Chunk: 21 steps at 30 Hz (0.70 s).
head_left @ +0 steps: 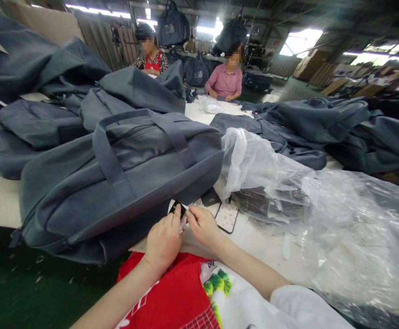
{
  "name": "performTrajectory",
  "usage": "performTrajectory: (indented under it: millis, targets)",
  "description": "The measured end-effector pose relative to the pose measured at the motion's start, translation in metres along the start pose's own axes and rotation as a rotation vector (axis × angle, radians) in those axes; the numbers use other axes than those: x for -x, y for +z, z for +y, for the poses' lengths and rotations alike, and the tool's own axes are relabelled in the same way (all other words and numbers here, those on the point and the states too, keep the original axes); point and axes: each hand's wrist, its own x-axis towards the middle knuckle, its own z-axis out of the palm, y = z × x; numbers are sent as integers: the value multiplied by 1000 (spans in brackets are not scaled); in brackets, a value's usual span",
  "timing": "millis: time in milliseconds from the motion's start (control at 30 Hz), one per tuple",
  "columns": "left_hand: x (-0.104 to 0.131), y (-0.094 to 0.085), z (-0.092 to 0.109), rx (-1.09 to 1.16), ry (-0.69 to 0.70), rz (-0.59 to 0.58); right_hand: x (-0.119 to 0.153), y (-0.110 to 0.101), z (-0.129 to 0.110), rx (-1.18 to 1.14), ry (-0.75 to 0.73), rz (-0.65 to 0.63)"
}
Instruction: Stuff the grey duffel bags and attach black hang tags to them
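Observation:
In front of me a large dark blue-grey duffel bag [144, 151] lies on the white table, its two strap handles on top. Close to its near side, my left hand [165, 237] is closed on a small black tag [178, 208] with white backing. My right hand [202, 226] pinches at the right edge of the same tag, thumb and finger together. Some clear plastic shows between the hands. Just right of them lies a phone [226, 217] in a patterned case, and a dark card [210, 198] is partly tucked by the bag.
Crumpled clear plastic bags [360, 237] with black tags [264, 203] inside cover the table's right side. More blue-grey bags are heaped at left [41, 121] and right [322, 119]. Two people, one in a pink shirt [224, 81], one in a red apron [152, 63], sit across the table.

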Motion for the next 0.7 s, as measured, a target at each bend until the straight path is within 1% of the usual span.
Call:
performTrajectory:
  millis: [167,267,333,367,433,467,500,600,633,700]
  targets:
    - [2,10,6,85,-68,-80,2,10,2,50,25,3]
    - [2,7,7,254,-49,-93,1,11,11,120,59,9]
    - [1,2,2,391,-76,-54,0,8,19,166,32,23]
    - [-1,0,-3,433,-134,-7,-1,5,22,175,7,25]
    - [-3,-3,-15,459,-303,104,0,0,27,147,-49,10]
    - [-5,-4,-20,474,-377,135,0,-2,28,118,-72,-4]
    - [-6,-4,-25,522,-422,128,1,-2,29,90,-86,-17]
    - [-9,-2,-29,815,-447,-25,2,2,25,46,-84,-39]
    - [-9,-3,-28,889,-457,-47,2,5,22,41,-74,-35]
    - [-10,-4,-23,944,-490,-23,3,11,18,36,-55,-11]
